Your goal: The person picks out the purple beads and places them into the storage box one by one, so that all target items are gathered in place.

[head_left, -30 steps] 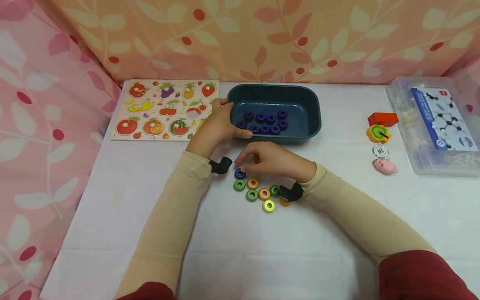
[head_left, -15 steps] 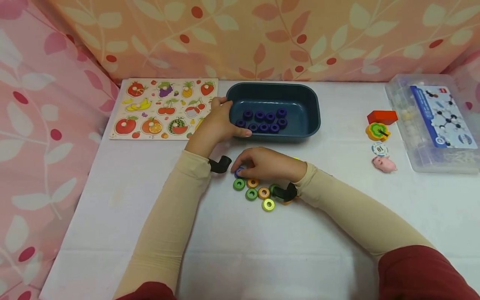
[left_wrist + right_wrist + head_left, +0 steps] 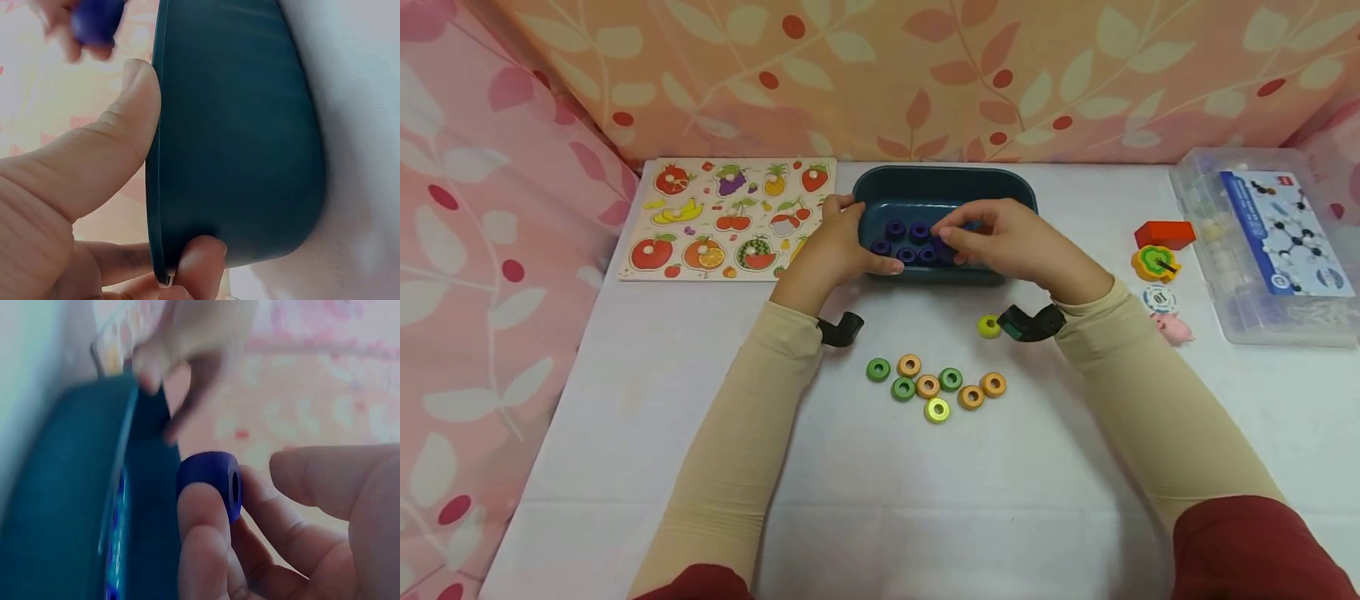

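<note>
My left hand [image 3: 832,248] grips the left end of a dark teal plastic tub [image 3: 917,190]. In the left wrist view its thumb lies along the rim and its fingers curl round the corner. Over the tub's right part, my right hand [image 3: 1021,247] pinches a purple ring [image 3: 206,470], seen clearly in the right wrist view. Several purple rings [image 3: 888,230] lie inside the tub, some hidden behind the right hand. On the cloth in front are several green rings [image 3: 871,370], several orange rings [image 3: 993,375] and a yellow ring [image 3: 937,420]. Another yellow ring [image 3: 984,330] sits near the right wrist.
A wooden fruit puzzle board [image 3: 707,218] lies left of the tub. To the right are a red block [image 3: 1163,235], a tree-shaped toy [image 3: 1153,263], a round chip [image 3: 1160,297], a pink pig [image 3: 1174,329] and a clear plastic case [image 3: 1247,327]. Patterned curtains [image 3: 865,75] stand behind.
My right hand picked up the purple ring from the cloth beside the green one and carried it up and right over the tub. The left hand stayed on the tub.
</note>
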`<state>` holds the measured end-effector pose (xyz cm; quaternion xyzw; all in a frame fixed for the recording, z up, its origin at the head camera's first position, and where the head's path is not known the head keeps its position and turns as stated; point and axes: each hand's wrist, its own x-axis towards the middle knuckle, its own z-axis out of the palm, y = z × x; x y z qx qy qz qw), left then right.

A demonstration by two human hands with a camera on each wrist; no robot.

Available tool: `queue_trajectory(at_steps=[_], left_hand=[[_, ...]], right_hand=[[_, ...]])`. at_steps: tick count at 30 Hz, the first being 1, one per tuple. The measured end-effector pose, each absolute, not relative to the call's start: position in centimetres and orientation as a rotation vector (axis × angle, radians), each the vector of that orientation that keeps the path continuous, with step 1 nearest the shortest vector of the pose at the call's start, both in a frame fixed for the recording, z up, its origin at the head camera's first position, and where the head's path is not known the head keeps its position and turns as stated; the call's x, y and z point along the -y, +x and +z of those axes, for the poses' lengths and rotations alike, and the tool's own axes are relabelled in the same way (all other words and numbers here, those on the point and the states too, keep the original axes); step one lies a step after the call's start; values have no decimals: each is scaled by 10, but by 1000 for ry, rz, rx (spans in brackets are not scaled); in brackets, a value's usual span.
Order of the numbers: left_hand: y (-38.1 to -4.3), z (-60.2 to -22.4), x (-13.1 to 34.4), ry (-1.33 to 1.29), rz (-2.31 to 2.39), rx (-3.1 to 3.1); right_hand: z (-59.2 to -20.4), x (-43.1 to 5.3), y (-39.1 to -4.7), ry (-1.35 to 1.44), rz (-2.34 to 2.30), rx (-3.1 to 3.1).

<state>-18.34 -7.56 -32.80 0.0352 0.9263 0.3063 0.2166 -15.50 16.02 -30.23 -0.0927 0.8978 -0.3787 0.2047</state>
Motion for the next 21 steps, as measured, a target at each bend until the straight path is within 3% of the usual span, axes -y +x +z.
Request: queue_trajectory(at_steps=[11, 21], left_hand=[[-183, -329, 75, 109, 845, -2549], [-182, -327, 74, 89, 860, -2559]], right_hand=[[-334, -165, -224, -3, -1180, -2392], [-340, -166, -234, 126, -1282, -2266]])
